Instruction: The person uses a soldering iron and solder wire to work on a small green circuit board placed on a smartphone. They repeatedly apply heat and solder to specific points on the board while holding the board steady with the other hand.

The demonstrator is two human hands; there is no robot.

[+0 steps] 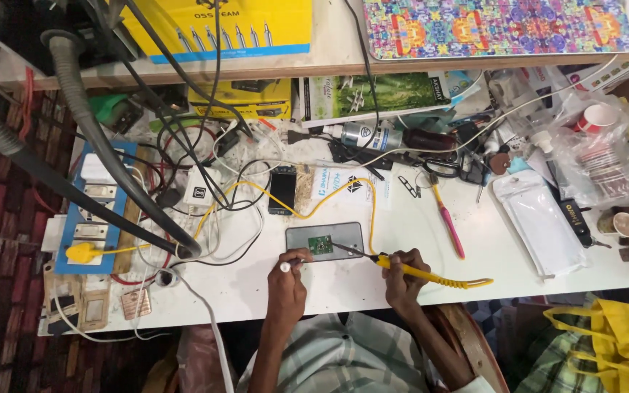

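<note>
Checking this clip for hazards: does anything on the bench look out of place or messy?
Yes. A tangle of cables sprawls beside the small green board, and the soldering iron's yellow cord loops right over the work area.

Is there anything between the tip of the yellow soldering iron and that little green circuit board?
Nothing visible. The right hand holds the yellow soldering iron, its tip reaching the small green circuit board over bare grey mat. The left hand holds a thin tool from the other side.

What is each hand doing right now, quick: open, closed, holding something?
Left hand: closed on a thin tool aimed at the small green circuit board.
Right hand: closed around the yellow soldering iron, tip at that board.
</note>
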